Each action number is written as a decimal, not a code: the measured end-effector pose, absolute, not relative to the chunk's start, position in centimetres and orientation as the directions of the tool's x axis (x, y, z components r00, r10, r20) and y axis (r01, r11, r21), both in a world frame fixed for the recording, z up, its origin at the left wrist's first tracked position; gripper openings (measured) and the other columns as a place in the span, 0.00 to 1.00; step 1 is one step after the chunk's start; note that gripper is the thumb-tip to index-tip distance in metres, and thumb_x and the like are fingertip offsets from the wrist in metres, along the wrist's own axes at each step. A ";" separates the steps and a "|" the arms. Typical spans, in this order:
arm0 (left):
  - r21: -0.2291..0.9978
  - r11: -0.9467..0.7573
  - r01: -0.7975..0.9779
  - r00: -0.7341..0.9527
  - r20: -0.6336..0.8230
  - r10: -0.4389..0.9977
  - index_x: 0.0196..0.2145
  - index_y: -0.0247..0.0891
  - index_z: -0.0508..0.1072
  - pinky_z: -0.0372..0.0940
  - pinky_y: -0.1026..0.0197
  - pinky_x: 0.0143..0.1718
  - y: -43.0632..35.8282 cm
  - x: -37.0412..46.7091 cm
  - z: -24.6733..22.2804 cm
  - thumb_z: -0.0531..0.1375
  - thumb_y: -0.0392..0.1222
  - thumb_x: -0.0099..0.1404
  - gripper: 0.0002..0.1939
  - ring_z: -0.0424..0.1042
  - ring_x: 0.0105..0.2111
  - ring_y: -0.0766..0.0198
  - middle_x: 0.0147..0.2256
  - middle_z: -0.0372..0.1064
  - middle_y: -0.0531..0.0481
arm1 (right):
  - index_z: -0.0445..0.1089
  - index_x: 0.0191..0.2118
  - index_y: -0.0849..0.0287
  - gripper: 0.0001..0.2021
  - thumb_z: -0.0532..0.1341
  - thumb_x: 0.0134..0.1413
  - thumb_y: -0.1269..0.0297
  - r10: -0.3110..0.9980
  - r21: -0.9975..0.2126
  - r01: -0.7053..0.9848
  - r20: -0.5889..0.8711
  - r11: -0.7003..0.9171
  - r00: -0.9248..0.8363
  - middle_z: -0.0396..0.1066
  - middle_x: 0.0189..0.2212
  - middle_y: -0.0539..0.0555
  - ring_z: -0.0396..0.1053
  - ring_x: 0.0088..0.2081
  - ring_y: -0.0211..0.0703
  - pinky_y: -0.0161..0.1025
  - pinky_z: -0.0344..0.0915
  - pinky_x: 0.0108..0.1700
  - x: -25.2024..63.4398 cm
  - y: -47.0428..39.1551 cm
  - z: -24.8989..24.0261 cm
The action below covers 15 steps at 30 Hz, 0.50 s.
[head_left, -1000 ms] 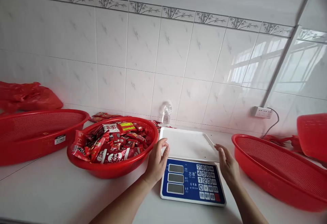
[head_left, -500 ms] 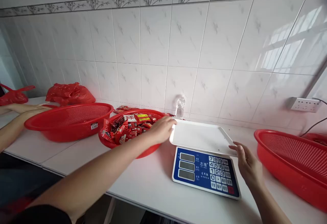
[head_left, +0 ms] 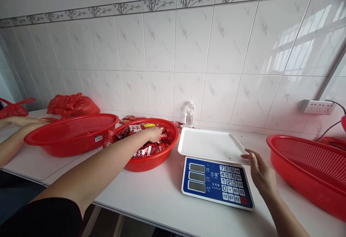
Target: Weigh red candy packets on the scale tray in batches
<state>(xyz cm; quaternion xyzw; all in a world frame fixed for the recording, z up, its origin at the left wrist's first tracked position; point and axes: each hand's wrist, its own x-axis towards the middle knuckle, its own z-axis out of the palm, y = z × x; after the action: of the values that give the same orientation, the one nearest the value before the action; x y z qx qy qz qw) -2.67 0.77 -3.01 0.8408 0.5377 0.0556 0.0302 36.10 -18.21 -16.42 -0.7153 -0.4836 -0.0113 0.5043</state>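
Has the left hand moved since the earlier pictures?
Yes: relative to the white tray, the left hand has moved left, from the tray's edge into the basket of packets.

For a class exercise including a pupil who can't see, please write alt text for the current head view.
A person's left hand reaches into a red basket of small packets, while the right hand touches the white tray of a scale. More red baskets stand to either side, before a tiled wall.

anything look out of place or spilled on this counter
Mildly, yes: some red packets lie behind the filled red basket, near the wall, rather than inside it. The white tray has a few dark specks toward its right side, too small to identify. Nothing looks plainly damaged.
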 end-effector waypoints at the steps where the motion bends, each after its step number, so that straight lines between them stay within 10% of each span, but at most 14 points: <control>1: 0.113 -0.415 0.903 0.411 0.059 0.910 0.31 0.38 0.73 0.61 0.58 0.36 0.9 -2.6 -2.7 0.62 0.49 0.54 0.12 0.70 0.33 0.54 0.30 0.72 0.42 | 0.67 0.50 0.50 0.25 0.43 0.61 0.42 0.682 -0.713 0.701 0.502 -0.022 0.532 0.77 0.41 0.52 0.74 0.41 0.51 0.40 0.65 0.38 36.1 -18.2 -16.5; 10: 0.476 -0.594 0.648 0.612 0.139 0.779 0.40 0.40 0.71 0.60 0.64 0.36 -0.3 2.0 -1.1 0.51 0.54 0.63 0.18 0.67 0.36 0.61 0.38 0.71 0.50 | 0.67 0.51 0.50 0.25 0.43 0.62 0.42 0.684 -0.729 0.684 0.491 -0.016 0.539 0.78 0.40 0.53 0.74 0.41 0.52 0.41 0.65 0.40 36.3 -18.0 -16.8; 15: 0.389 -0.472 0.791 0.519 -0.020 0.854 0.27 0.38 0.70 0.59 0.61 0.29 -0.3 1.6 -3.4 0.56 0.53 0.59 0.15 0.66 0.26 0.61 0.27 0.69 0.49 | 0.67 0.50 0.50 0.26 0.43 0.61 0.41 0.682 -0.727 0.687 0.505 0.007 0.528 0.78 0.38 0.53 0.75 0.39 0.51 0.40 0.66 0.37 36.5 -17.9 -17.0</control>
<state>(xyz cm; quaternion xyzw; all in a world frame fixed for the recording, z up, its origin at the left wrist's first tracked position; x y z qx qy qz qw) 1.63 -0.33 -3.38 0.8532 0.4821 0.0889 0.1779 36.47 -17.90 -16.95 -0.7046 -0.4857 -0.0020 0.5173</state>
